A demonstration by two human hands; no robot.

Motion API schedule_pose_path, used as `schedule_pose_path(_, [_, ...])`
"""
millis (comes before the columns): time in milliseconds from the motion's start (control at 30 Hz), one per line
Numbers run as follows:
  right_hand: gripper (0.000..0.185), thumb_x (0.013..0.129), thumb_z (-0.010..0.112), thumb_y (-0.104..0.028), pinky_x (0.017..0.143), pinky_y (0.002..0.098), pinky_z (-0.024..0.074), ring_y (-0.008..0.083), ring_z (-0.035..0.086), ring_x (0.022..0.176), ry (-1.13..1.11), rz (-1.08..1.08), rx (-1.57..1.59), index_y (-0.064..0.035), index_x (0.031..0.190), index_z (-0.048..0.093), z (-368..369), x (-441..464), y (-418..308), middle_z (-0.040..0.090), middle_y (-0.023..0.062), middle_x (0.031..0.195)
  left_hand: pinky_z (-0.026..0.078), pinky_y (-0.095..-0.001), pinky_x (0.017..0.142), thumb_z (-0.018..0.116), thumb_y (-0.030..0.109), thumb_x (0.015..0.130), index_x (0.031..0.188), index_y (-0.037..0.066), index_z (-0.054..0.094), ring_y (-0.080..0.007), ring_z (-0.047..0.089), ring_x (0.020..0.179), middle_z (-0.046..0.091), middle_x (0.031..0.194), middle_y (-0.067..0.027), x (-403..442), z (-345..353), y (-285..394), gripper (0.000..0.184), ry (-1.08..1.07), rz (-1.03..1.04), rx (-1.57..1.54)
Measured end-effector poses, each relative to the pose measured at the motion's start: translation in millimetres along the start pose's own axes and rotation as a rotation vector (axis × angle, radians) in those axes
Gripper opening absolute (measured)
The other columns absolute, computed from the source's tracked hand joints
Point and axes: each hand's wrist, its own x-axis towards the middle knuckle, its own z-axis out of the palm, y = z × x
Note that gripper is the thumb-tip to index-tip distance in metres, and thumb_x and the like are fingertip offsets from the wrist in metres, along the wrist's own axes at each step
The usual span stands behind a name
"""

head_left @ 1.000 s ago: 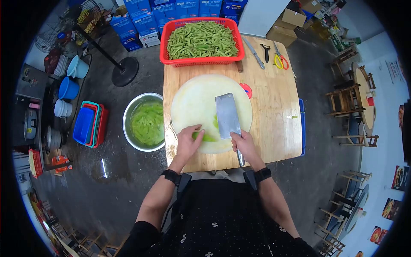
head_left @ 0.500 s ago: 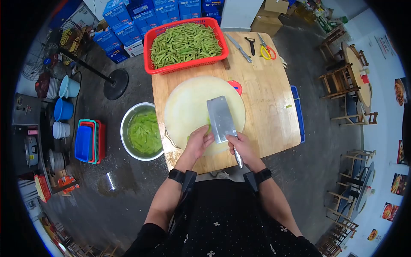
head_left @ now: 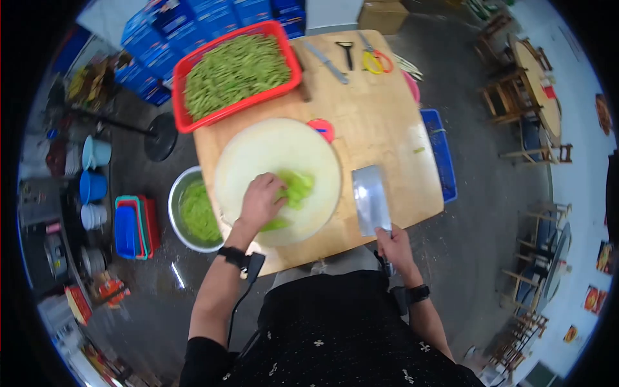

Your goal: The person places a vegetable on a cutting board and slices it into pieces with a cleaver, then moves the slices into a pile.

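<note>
On the round pale cutting board (head_left: pixel 245 155) lies a small heap of cut light-green vegetable pieces (head_left: pixel 298 188). My left hand (head_left: pixel 261 198) is at the heap's left side, fingers bent, thumb and fingertips apart. More green pieces (head_left: pixel 276 224) lie just below that hand. My right hand (head_left: pixel 396 249) grips the handle of a cleaver (head_left: pixel 371 201). Its broad blade is over the wooden table (head_left: pixel 403 174), right of the board, with light glinting on it. The exact kind of vegetable is not clear.
A red basket (head_left: pixel 184 97) of green bean pods stands at the table's far left. Behind the board are a red disc (head_left: pixel 321 130), a knife (head_left: pixel 326 63), a peeler (head_left: pixel 348 55) and scissors (head_left: pixel 375 61). A metal basin (head_left: pixel 174 213) of greens sits left of the table.
My right hand has carried the cleaver off the board to the right. The left hand has shifted left, and the cut pieces now show. The view has moved a little.
</note>
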Motion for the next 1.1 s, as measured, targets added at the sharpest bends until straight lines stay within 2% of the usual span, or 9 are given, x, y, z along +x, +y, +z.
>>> schedule_pose_path(33, [0.022,0.108,0.066,-0.022,0.052,0.0264,0.0437,0.0067,0.055,0.054,-0.016,0.011,0.01,-0.0028,0.098,0.068,-0.9,-0.4,0.4,0.059,-0.0025,0.067,0.051,-0.0456,0.107,0.087,0.012,0.079,0.122,0.01,0.073,-0.0346,0.063,0.124,0.069,0.128,-0.012,6.6,-2.5,7.0,0.046,-0.013,0.032,-0.004])
schedule_pose_path(100, [0.021,0.108,0.066,-0.022,0.052,0.0265,0.0443,0.0068,0.056,0.055,0.001,0.04,-0.005,-0.0025,0.101,0.07,-7.0,1.2,-0.9,0.06,-0.0021,0.067,0.045,-0.0468,0.117,0.089,0.014,0.076,0.139,0.011,0.065,-0.0361,0.058,0.134,0.063,0.141,-0.0136,17.7,-7.1,19.1,0.067,0.03,0.084,-0.044])
schedule_pose_path(133, [0.021,0.108,0.066,-0.022,0.053,0.0265,0.0449,0.007,0.057,0.056,-0.015,0.069,-0.037,-0.0023,0.103,0.071,-11.7,1.0,-0.8,0.06,-0.0017,0.068,0.045,-0.0468,0.117,0.089,0.014,0.076,0.139,0.011,0.065,-0.0361,0.058,0.134,0.063,0.141,-0.0136,24.4,-7.2,23.3,0.067,0.019,0.092,-0.048])
schedule_pose_path(200, [0.021,0.107,0.067,-0.022,0.053,0.0265,0.0452,0.0071,0.057,0.056,-0.048,0.065,-0.033,-0.0019,0.104,0.071,-23.0,4.3,3.8,0.061,-0.0011,0.067,0.041,-0.0497,0.123,0.091,0.014,0.074,0.153,0.012,0.055,-0.038,0.056,0.136,0.06,0.145,-0.0154,33.6,-9.5,27.2,0.086,-0.01,0.302,0.169])
schedule_pose_path(233, [0.022,0.108,0.067,-0.022,0.053,0.0266,0.045,0.0071,0.057,0.056,-0.025,0.074,-0.051,-0.0018,0.103,0.071,-25.7,6.6,1.9,0.06,-0.0013,0.066,0.041,-0.0497,0.123,0.091,0.014,0.074,0.153,0.012,0.055,-0.038,0.056,0.136,0.06,0.145,-0.0154,38.8,-5.6,22.0,0.086,-0.018,0.286,0.18])
schedule_pose_path(300, [0.022,0.108,0.067,-0.022,0.053,0.0267,0.0449,0.007,0.057,0.055,-0.049,0.099,-0.06,-0.0017,0.102,0.071,-28.1,9.8,3.6,0.06,-0.0015,0.066,0.038,-0.0526,0.125,0.092,0.014,0.074,0.158,0.012,0.052,-0.0395,0.056,0.137,0.061,0.147,-0.016,36.5,3.2,8.1,0.093,-0.221,0.222,-0.02])
schedule_pose_path(533, [0.021,0.108,0.066,-0.019,0.05,0.0276,0.0422,0.0068,0.055,0.053,-0.048,0.023,-0.053,-0.0015,0.098,0.07,-47.8,29.8,2.3,0.058,-0.0024,0.064,0.038,-0.0543,0.124,0.089,0.011,0.076,0.154,0.012,0.056,-0.0357,0.058,0.134,0.062,0.142,-0.0141,23.1,2.1,24.2,0.085,-0.162,0.016,-0.007])
schedule_pose_path(800, [0.02,0.108,0.067,-0.019,0.051,0.0271,0.0441,0.0061,0.056,0.053,-0.135,0.041,-0.118,-0.0001,0.11,0.074,-56.0,52.8,-5.8,0.059,-0.0028,0.067,0.052,-0.0448,0.112,0.089,0.01,0.077,0.148,0.012,0.062,-0.0353,0.062,0.128,0.064,0.142,-0.0129,21.0,5.0,27.6,0.077,-0.178,0.057,0.03])
schedule_pose_path(1100, [0.023,0.108,0.068,-0.021,0.051,0.0271,0.0449,0.0064,0.057,0.054,-0.184,0.044,-0.14,-0.0001,0.114,0.074,-63.0,62.3,-3.0,0.06,-0.0024,0.068,0.051,-0.0458,0.112,0.089,0.017,0.079,0.151,0.013,0.059,-0.0361,0.062,0.127,0.065,0.139,-0.0132,27.6,0.6,33.6,0.078,-0.258,0.051,0.135])
